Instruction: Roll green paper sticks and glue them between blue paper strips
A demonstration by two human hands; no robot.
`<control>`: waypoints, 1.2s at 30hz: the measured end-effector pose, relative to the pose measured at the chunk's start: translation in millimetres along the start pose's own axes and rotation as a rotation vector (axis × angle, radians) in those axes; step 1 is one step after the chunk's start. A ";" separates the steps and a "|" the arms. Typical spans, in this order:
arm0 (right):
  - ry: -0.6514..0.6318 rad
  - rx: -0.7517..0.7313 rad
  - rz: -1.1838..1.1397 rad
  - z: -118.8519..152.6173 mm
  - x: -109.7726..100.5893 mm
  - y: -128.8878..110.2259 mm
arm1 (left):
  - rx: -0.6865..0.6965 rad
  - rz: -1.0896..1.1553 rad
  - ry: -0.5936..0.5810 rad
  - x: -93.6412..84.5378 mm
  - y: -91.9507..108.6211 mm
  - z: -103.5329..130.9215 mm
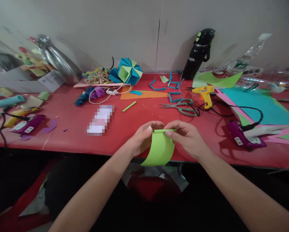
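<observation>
Between my hands, just over the table's front edge, is a sheet of lime-green paper (159,149) whose top edge is rolled into a thin tube. My left hand (144,137) grips the left end of the roll with its thumb. On the other end, my right hand (184,137) pinches the roll between thumb and fingers. The unrolled part of the sheet hangs down, curved, past the table edge. A thin green paper tube (129,106) lies on the red table (144,112) beyond my hands. Grey-handled scissors (183,106) rest farther right.
Behind the scissors are a yellow glue gun (205,95) and a black bottle (198,54). Purple power blocks (243,135) (28,124) with black cords sit on both sides. A blurred-out rectangle (101,120), a blue-green paper ball (130,71) and coloured sheets (257,104) also lie there.
</observation>
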State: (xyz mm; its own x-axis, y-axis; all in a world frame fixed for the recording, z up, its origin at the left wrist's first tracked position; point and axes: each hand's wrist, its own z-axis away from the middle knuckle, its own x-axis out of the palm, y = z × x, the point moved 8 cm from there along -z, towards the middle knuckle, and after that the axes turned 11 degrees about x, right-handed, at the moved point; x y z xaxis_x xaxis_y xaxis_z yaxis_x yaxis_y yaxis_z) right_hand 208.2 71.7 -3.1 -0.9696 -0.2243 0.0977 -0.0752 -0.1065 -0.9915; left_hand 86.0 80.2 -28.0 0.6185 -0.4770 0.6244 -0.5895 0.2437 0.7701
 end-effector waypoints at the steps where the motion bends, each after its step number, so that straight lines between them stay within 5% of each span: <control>1: 0.003 -0.010 0.024 0.5 0.3 -0.3 | -0.002 -0.007 -0.006 1.1 1.1 0.7; 6: 0.034 -0.121 0.241 5.2 7.5 -10.0 | -0.013 -0.034 -0.070 9.8 4.8 4.6; 17: 0.094 -0.385 0.621 19.7 23.3 -30.2 | -0.077 -0.143 0.004 8.7 2.3 7.9; 31: 0.081 -0.452 0.684 21.8 24.2 -32.7 | -0.110 -0.137 0.078 9.9 4.5 13.7; 36: 0.235 -0.524 0.694 31.8 27.3 -39.3 | -0.089 -0.061 0.176 5.8 -0.2 12.2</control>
State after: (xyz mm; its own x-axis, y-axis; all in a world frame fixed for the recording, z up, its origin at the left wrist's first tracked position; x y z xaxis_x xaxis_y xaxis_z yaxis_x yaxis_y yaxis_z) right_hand 192.1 39.0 41.3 -0.8548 0.1366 -0.5006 0.5042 0.4470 -0.7389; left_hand 83.4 67.2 -26.1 0.7375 -0.3397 0.5837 -0.5050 0.2965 0.8106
